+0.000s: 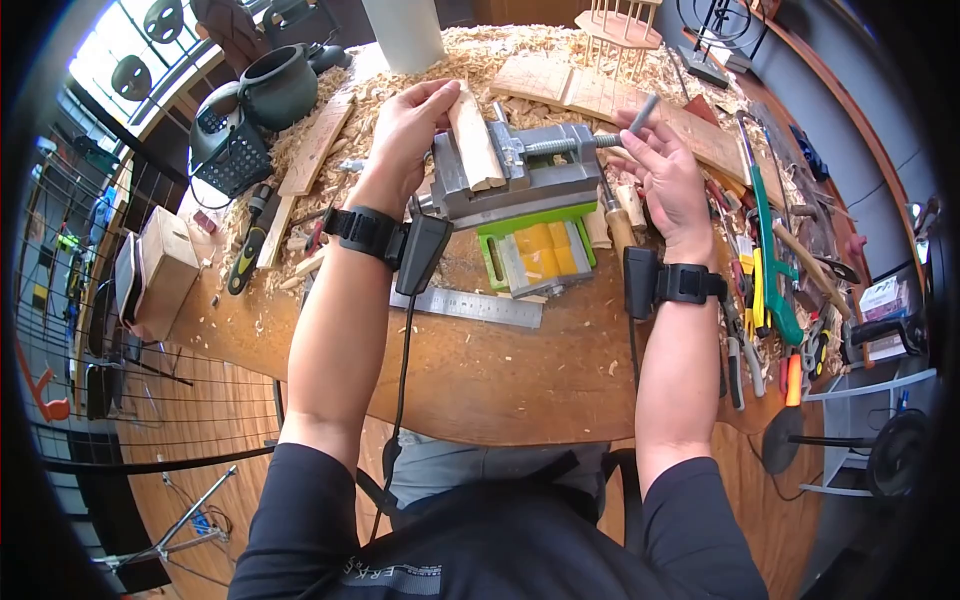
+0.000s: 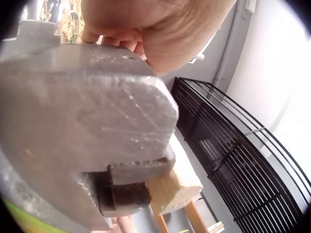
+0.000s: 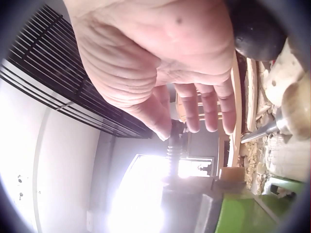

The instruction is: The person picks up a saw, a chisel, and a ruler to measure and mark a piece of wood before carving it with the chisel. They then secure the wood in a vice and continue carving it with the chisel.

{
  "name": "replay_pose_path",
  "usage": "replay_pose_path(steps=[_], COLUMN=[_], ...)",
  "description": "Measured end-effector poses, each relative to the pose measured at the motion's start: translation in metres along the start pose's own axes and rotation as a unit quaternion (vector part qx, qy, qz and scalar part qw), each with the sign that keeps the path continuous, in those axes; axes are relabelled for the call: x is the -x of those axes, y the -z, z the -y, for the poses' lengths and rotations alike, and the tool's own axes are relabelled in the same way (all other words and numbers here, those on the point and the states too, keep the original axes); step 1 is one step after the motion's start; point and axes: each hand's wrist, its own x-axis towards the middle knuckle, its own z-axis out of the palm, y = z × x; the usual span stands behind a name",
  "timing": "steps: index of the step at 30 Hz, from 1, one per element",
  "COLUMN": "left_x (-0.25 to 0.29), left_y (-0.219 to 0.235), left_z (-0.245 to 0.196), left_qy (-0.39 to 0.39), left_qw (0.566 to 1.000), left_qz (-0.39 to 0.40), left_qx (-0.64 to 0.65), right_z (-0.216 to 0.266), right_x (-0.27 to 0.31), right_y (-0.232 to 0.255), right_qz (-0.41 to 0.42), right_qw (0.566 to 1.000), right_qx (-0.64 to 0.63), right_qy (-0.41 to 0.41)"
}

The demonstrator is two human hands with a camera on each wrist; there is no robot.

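A grey metal bench vise (image 1: 480,205) stands on the workbench, with a pale, roughly shaped wooden strip (image 1: 473,140) between its jaws. My left hand (image 1: 408,125) holds the strip's far end, thumb along its top. In the left wrist view the strip's near end (image 2: 176,188) sticks out past the vise's metal block (image 2: 92,116). At the vise's right side, my right hand (image 1: 670,180) pinches the grey handle bar (image 1: 645,112) on the screw (image 1: 607,141) between thumb and fingers. The right wrist view shows its other fingers (image 3: 210,109) loosely bent.
A steel ruler (image 1: 480,307) and a green-framed block with yellow tape (image 1: 540,252) lie before the vise. Saws, pliers and other hand tools crowd the right, including a green-handled saw (image 1: 775,280). Wood shavings (image 1: 490,50) cover the back; a wooden box (image 1: 165,260) stands left.
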Motion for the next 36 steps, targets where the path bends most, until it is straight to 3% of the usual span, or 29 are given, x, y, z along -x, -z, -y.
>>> replay_pose_path(steps=[2, 7, 9, 11, 13, 23, 25, 30, 32, 35, 36], left_x=[-0.001, -0.003, -0.001, 0.001, 0.001, -0.002, -0.003, -0.006, -0.007, -0.008, -0.009], left_y=[0.002, 0.009, 0.008, 0.007, 0.005, 0.004, 0.007, 0.008, 0.010, 0.010, 0.011], left_z=[0.000, 0.003, 0.003, 0.001, -0.001, 0.000, -0.001, 0.000, 0.001, 0.001, 0.001], left_qy=[-0.001, -0.017, -0.015, -0.012, -0.010, -0.022, -0.022, -0.032, -0.028, -0.024, -0.026], left_qw=[1.000, 1.000, 1.000, 1.000, 1.000, 0.999, 0.999, 0.999, 0.998, 0.998, 0.998], left_qz=[0.001, 0.012, 0.007, 0.002, 0.006, 0.003, 0.023, 0.039, 0.049, 0.054, 0.051], left_qx=[0.004, -0.019, -0.020, -0.022, -0.011, 0.025, -0.001, -0.015, -0.020, -0.020, -0.022], right_z=[0.001, 0.026, 0.032, 0.030, 0.030, 0.005, -0.003, -0.010, -0.003, 0.008, 0.017], right_x=[-0.002, 0.015, 0.022, 0.023, 0.020, 0.006, 0.003, -0.004, 0.000, 0.004, 0.008], right_y=[0.010, 0.028, 0.031, 0.029, 0.026, 0.005, -0.001, 0.004, -0.001, 0.010, 0.010], right_qz=[0.023, 0.108, 0.122, 0.121, 0.135, 0.070, -0.011, 0.034, 0.026, 0.093, 0.090], right_qw=[0.999, 0.989, 0.980, 0.980, 0.971, 0.977, 0.983, 0.997, 0.998, 0.996, 0.995], right_qx=[-0.012, 0.091, 0.145, 0.146, 0.144, 0.189, 0.144, 0.003, -0.050, 0.001, 0.038], right_qy=[0.045, 0.039, -0.066, -0.067, -0.132, -0.076, -0.109, -0.070, -0.014, 0.000, -0.030])
